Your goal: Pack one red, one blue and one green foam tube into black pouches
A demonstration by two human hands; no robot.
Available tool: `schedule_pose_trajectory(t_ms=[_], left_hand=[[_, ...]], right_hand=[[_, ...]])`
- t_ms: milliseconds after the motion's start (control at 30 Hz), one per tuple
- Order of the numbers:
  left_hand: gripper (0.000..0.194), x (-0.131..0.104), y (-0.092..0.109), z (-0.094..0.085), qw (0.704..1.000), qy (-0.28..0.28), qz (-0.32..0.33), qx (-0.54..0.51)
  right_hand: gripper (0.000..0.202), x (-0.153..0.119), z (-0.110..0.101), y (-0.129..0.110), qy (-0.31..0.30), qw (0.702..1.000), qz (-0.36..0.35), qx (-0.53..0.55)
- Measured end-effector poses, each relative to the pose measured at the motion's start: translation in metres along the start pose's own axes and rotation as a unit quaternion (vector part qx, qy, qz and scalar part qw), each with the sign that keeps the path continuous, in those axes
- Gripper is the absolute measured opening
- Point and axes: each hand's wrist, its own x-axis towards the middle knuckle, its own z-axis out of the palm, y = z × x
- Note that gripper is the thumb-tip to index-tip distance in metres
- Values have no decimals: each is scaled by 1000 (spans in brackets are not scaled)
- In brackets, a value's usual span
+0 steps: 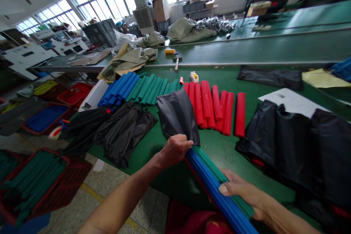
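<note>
My left hand is closed on the open end of a black bag, near the middle of the view. The upper ends of a blue tube bundle and a green one are inside the bag's mouth, with a thin red edge along the blue. My right hand grips these bundles lower down, its thumb over the blue and green. Just beyond the bag lie several red bundles. Rows of green bundles and blue bundles lie to the left.
Black bags lie left and right on the green table. A tape dispenser and a hammer are farther back. A red crate with green bundles stands at lower left.
</note>
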Motion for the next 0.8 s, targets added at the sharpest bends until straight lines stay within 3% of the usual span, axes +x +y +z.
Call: schedule_pose_trajectory(t_ms=[200,300,400,500,667,800], left_hand=[[32,-19,-11,-1,995,61,-71,-28],[32,-22,0,7,988,70,-120,-74],[29,-11,16,12,993,36,-96,-60],[27,-10,16,8,997,25,-70,-29],[25,-45,8,12,975,139,-167,-37],[13,-43,42,24,967,175,-164,-83]], right_hand=[[63,-2,-5,4,-13,1000,-22,17],[52,2,-2,10,3,999,-21,38],[47,11,7,9,-10,1000,-4,27],[50,15,10,5,-32,999,-7,17],[51,12,3,7,-4,999,-21,43],[43,19,11,7,-10,999,-24,45]])
